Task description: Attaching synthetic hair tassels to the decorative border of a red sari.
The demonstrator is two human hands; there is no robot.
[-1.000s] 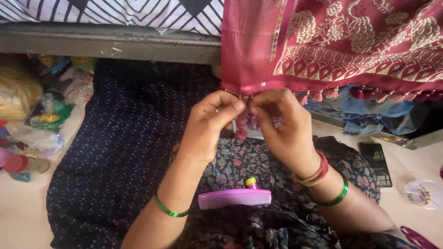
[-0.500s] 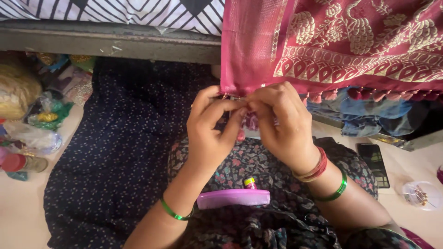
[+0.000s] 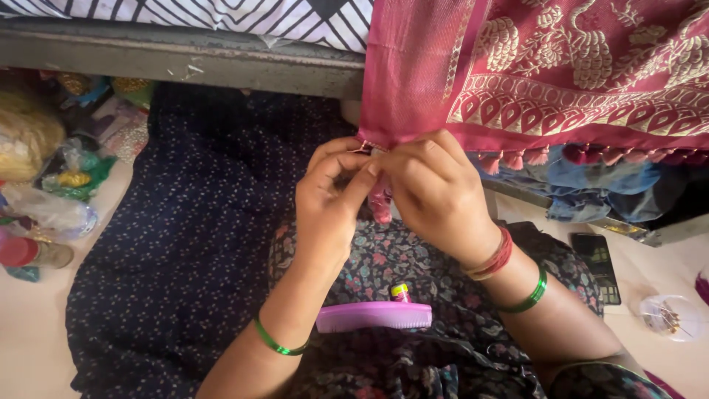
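A maroon cloth [image 3: 517, 66] with gold woven patterns hangs down from above, a row of small tassels along its lower edge. My left hand [image 3: 329, 203] and my right hand [image 3: 436, 196] meet at that edge, fingertips pinched together on the fringe threads. A pink tassel [image 3: 381, 207] dangles just below my fingers. On my lap, over dark floral fabric, lies a purple comb [image 3: 374, 316] with a small tube [image 3: 399, 292] just behind it.
A dark dotted cloth [image 3: 185, 244] spreads over the floor at left. Plastic bags and small containers [image 3: 44, 199] crowd the far left. A calculator [image 3: 600, 267] and a clear round box [image 3: 670, 316] lie on the floor at right. A grey ledge [image 3: 185, 63] runs along the top.
Both hands have risen slightly to the cloth's lower edge and closed tighter on the fringe. The comb stays on my lap.
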